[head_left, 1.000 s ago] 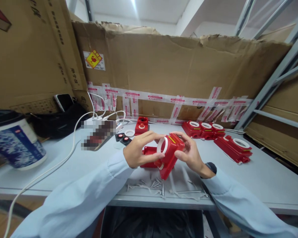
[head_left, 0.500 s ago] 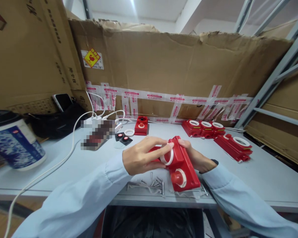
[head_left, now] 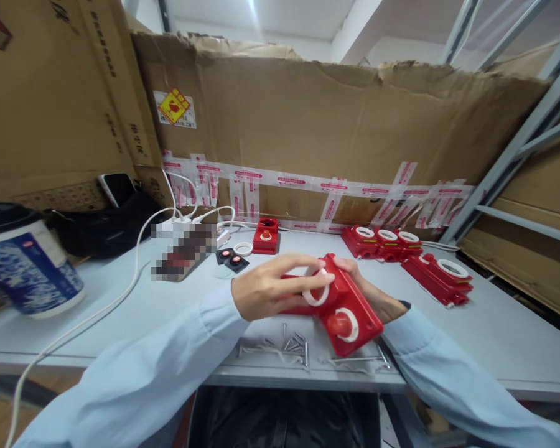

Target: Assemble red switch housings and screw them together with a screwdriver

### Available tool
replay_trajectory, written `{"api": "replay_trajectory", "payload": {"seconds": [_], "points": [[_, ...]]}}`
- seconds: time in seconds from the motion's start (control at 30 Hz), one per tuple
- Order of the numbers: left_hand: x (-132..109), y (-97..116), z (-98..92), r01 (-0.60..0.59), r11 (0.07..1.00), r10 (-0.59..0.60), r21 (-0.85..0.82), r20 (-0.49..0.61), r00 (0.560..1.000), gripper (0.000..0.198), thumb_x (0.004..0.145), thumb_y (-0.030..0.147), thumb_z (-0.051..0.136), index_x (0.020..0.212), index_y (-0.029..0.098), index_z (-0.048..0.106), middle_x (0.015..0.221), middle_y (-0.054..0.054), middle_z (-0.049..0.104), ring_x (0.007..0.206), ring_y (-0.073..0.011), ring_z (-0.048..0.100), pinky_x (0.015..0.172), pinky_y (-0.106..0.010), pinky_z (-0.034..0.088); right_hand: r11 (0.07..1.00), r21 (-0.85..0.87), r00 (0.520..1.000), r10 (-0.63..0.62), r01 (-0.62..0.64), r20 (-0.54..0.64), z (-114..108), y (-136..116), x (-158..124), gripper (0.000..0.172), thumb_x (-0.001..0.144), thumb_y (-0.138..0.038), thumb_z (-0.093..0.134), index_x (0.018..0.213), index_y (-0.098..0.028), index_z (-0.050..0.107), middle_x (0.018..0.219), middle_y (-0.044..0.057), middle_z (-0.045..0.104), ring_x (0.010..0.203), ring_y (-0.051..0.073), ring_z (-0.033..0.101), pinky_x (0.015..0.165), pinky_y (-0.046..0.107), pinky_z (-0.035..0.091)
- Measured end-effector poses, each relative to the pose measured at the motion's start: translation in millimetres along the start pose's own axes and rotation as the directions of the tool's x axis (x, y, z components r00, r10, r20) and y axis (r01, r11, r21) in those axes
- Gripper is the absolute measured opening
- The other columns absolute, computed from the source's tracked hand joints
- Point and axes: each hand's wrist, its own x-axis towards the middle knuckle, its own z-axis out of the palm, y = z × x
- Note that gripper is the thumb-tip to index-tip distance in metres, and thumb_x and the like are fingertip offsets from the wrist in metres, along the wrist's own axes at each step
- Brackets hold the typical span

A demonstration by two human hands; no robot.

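My right hand (head_left: 361,287) grips a red housing (head_left: 360,309) from its far side, holding it tilted above the table's front part. A red dome (head_left: 338,325) with a white collar sticks out of its lower end. My left hand (head_left: 267,287) has its fingers closed on a white ring (head_left: 318,302) at the housing's upper end; whether the ring is seated cannot be told. Behind the left hand lies another red part (head_left: 301,309), mostly hidden. Below the hands, loose screws (head_left: 295,342) and long metal pins (head_left: 361,358) lie by the table's front edge.
Several red housings with white rings (head_left: 386,242) stand at the back right, another (head_left: 438,279) nearer. At the back centre are a red unit (head_left: 266,236), a loose white ring (head_left: 243,249) and black pieces (head_left: 236,264). A paper cup (head_left: 32,267) and white cable (head_left: 126,295) occupy the left.
The red housing has turned, its dome end swinging slightly right and up. My left fingers have shifted a little to the right along with the white ring.
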Motion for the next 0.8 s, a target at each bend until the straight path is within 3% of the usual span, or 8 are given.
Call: {"api": "replay_trajectory", "payload": {"seconds": [0.13, 0.33, 0.57, 0.8], "points": [[-3.9, -9.2, -1.5, 0.169, 0.961, -0.178, -0.217, -0.023, 0.984, 0.046, 0.086, 0.034, 0.058, 0.129, 0.021, 0.047, 0.121, -0.013, 0.052, 0.110, -0.0218, 0.054, 0.093, -0.037, 0.047, 0.965, -0.139, 0.971, -0.233, 0.225, -0.046, 7.0, -1.3, -1.0, 0.043, 0.077, -0.050, 0.057, 0.103, -0.016, 0.059, 0.092, 0.008, 0.069, 0.081, 0.021, 0.066, 0.074, 0.037, 0.052], [0.1, -5.1, 1.0, 0.303, 0.914, -0.342, -0.270, -0.112, 0.933, 0.044, 0.078, 0.035, 0.066, 0.116, 0.014, 0.055, 0.100, -0.010, 0.063, 0.085, -0.0173, 0.058, 0.078, -0.031, 0.050, 0.930, -0.200, 0.938, -0.332, 0.307, -0.103, 11.3, 1.9, 0.4, 0.042, 0.071, -0.045, 0.066, 0.102, -0.019, 0.055, 0.089, 0.004, 0.067, 0.074, 0.017, 0.065, 0.067, 0.031, 0.053], [-3.1, -2.4, 2.4, 0.238, 0.929, -0.283, -0.285, -0.128, 0.950, 0.041, 0.076, 0.033, 0.069, 0.110, 0.013, 0.059, 0.100, -0.012, 0.062, 0.094, -0.0202, 0.059, 0.082, -0.033, 0.050, 0.907, -0.268, 0.931, -0.355, 0.324, -0.078, 3.0, 6.6, -0.1, 0.046, 0.068, -0.049, 0.068, 0.102, -0.020, 0.054, 0.082, 0.001, 0.064, 0.074, 0.016, 0.063, 0.068, 0.028, 0.051], [1.0, 6.4, 10.0, 0.235, 0.941, -0.281, -0.245, -0.177, 0.943, 0.048, 0.074, 0.037, 0.070, 0.114, 0.013, 0.057, 0.102, -0.012, 0.061, 0.092, -0.0190, 0.060, 0.082, -0.032, 0.050, 0.929, -0.211, 0.950, -0.313, 0.303, -0.016, -4.1, 6.7, -2.3, 0.038, 0.079, -0.049, 0.057, 0.104, -0.021, 0.061, 0.084, 0.002, 0.066, 0.073, 0.015, 0.063, 0.066, 0.027, 0.051]]}}
